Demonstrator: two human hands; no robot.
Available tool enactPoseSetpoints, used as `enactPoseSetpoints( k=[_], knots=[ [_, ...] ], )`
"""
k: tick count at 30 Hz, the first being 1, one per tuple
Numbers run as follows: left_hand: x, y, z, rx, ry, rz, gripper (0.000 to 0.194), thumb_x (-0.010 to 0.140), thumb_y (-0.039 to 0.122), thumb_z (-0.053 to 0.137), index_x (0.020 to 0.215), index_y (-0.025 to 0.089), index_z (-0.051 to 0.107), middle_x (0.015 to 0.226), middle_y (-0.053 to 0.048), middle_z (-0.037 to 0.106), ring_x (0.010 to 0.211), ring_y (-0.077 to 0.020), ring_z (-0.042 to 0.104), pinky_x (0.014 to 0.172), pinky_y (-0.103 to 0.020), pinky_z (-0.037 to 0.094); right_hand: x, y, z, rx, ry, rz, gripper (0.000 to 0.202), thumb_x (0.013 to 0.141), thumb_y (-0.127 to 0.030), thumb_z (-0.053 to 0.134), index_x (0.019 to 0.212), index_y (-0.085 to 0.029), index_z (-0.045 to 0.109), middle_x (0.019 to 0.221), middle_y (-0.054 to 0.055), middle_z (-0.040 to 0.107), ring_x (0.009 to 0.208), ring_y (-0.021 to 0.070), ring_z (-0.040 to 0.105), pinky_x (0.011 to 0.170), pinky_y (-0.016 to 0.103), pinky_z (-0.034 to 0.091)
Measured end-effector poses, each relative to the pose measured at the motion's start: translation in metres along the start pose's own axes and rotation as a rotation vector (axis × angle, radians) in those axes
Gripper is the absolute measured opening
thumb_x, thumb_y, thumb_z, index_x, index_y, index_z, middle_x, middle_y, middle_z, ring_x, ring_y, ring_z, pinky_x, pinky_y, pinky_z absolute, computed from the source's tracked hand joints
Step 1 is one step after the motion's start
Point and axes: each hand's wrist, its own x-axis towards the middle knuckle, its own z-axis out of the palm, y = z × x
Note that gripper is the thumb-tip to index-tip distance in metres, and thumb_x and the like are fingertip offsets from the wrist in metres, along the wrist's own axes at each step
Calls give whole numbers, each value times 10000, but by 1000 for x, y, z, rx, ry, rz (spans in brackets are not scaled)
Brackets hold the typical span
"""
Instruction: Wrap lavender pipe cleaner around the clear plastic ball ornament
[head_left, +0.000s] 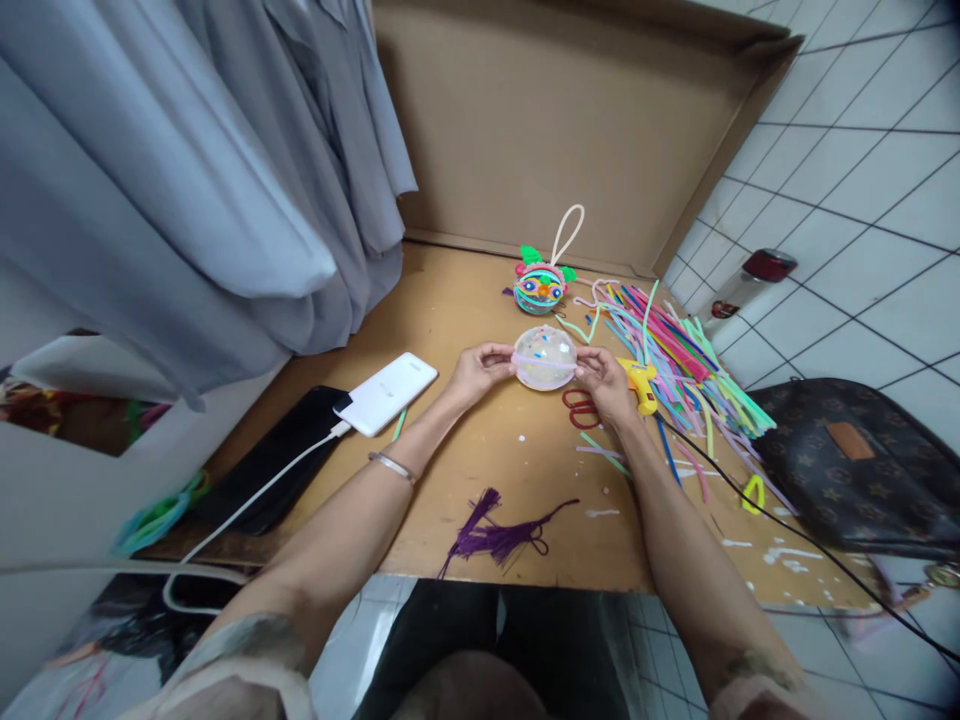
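Between both hands is a clear plastic ball (545, 350) with a pale lilac strip across its middle and small coloured specks. My left hand (484, 372) pinches the ball's left edge with thumb and fingers. On the opposite edge, my right hand (602, 378) grips in the same way. Just below the ball lie red-handled scissors (580, 408). A yellow glue gun (640, 385) rests beside my right hand, partly hidden by it. Behind the ball stands a decorated ball (540, 288) with eyes, green ears and a white loop.
Many coloured pipe cleaners (675, 345) are heaped at the right, near a dark brown bag (862, 460). Purple tassels (495, 535) lie by the front edge. A white power bank (386, 393) with a cable sits left. Cardboard (555, 130) stands behind; a grey curtain (225, 150) hangs left.
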Motion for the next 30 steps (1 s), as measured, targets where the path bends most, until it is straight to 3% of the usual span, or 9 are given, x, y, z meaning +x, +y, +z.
enactPoseSetpoints(
  k=[8, 23, 30],
  knots=[
    [1, -2, 1, 10, 13, -10, 510, 444, 336, 942, 844, 142, 692, 861, -76, 772, 822, -196, 717, 930, -418, 560, 0, 0, 0, 4, 2, 16, 290, 718, -354, 765, 964, -306, 618, 1079, -9, 731, 1076, 176, 689, 1059, 451, 517],
    [0, -1, 4, -20, 22, -14, 453, 457, 246, 912, 832, 141, 679, 823, -53, 753, 790, -183, 706, 916, -402, 556, -1, -4, 1, 2, 10, 13, 274, 696, -318, 754, 942, -295, 635, 1051, -6, 742, 1038, 169, 708, 1003, 428, 557],
    [1, -4, 4, 98, 104, 9, 285, 622, 288, 835, 832, 139, 712, 811, -52, 756, 736, -155, 679, 822, -326, 552, 0, -1, 1, -23, 12, -2, 262, 720, -323, 732, 960, -284, 633, 1055, 7, 743, 1035, 177, 709, 971, 425, 574]
  ],
)
